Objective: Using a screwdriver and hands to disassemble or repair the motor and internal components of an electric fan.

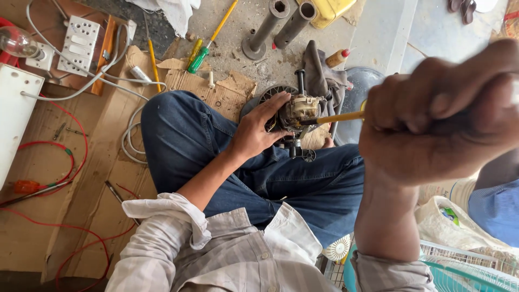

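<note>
I sit cross-legged on the floor in blue jeans. My left hand grips a small fan motor with a dark round housing and a black shaft, held on my lap. My right hand, close to the camera and blurred, is closed around the handle of a yellow-shafted screwdriver. The screwdriver's tip reaches into the motor's pale upper part.
Cardboard sheets cover the floor at left, with red wires, a white switch board, a bulb and a green-yellow screwdriver. Two grey pipes lie ahead. A teal fan grille sits at lower right.
</note>
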